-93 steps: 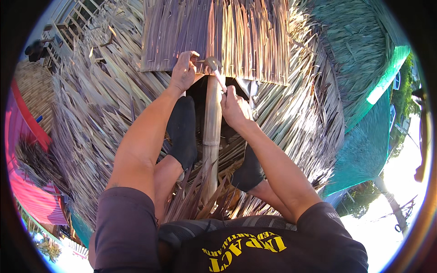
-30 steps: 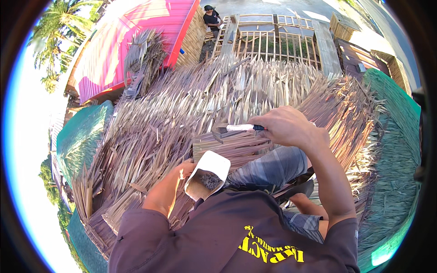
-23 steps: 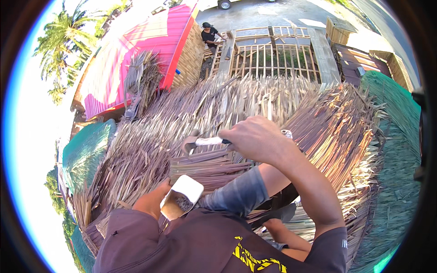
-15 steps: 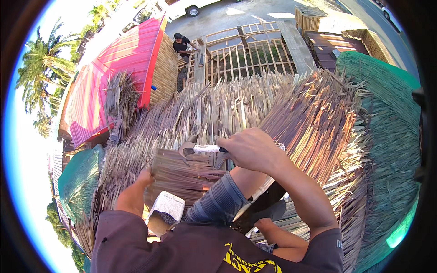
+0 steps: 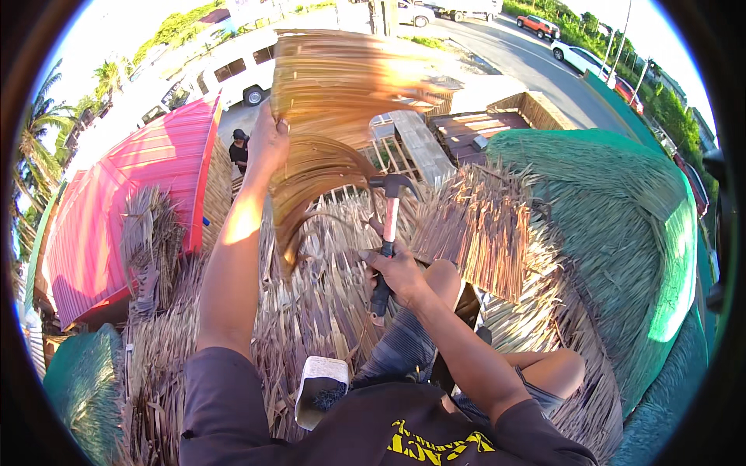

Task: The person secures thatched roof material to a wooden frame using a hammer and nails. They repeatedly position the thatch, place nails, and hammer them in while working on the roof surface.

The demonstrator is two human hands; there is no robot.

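My left hand (image 5: 270,146) is raised with its fingers closed on one edge of a brown dried-leaf thatch panel (image 5: 330,89). Held up in the air, the panel spreads to the right, and its lower leaves curl down toward the roof. In my right hand (image 5: 402,273) is a claw hammer (image 5: 391,216), gripped by its black handle with the head pointing up, just below the hanging leaves. Under both arms lies the thatched roof (image 5: 303,322). A white cut-open container (image 5: 332,363) with dark small pieces, likely nails, sits by my leg.
A darker layer of thatch (image 5: 474,233) lies right of my knee. Green-edged thatched roofs (image 5: 590,202) stand at the right, and a red metal roof (image 5: 132,210) at the left. Below, a person in black (image 5: 239,151) stands near a white van (image 5: 237,74); vehicles line a road.
My left hand has lifted the thatch panel from beside my leg up and forward. The hammer has turned from lying sideways to head up. My view has tilted up and toward the right.
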